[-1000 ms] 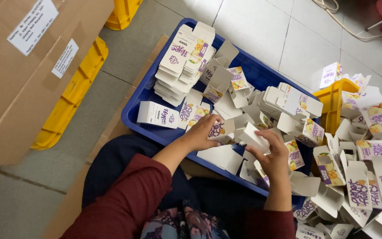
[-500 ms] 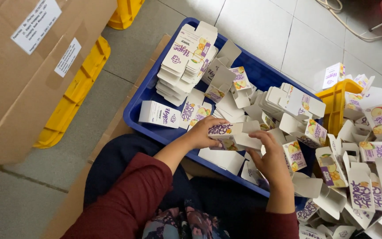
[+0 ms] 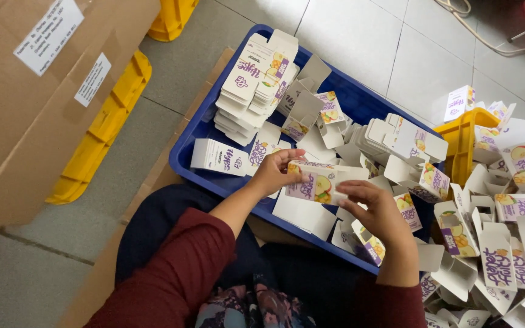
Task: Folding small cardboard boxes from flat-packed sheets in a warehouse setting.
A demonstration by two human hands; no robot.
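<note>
A small white carton [image 3: 315, 181] with purple print and fruit pictures is held over the blue tray [image 3: 185, 144]. My left hand [image 3: 273, 172] grips its left end, fingers curled over the top. My right hand [image 3: 377, 209] holds its right end, where a white flap sticks out. The carton is opened into a box shape and lies roughly level between both hands. In the tray's far-left part stands a stack of flat cartons [image 3: 251, 82], with loose folded cartons [image 3: 396, 141] scattered beside it.
A big brown cardboard box [image 3: 37, 91] fills the left. Yellow crates [image 3: 101, 130] lie under and behind it. A yellow bin [image 3: 462, 141] and a heap of opened cartons [image 3: 505, 231] crowd the right. Tiled floor lies beyond. My lap is below the tray.
The carton has gone from flat to opened out and turned, showing its fruit side. My right hand slid lower and to the right along its end.
</note>
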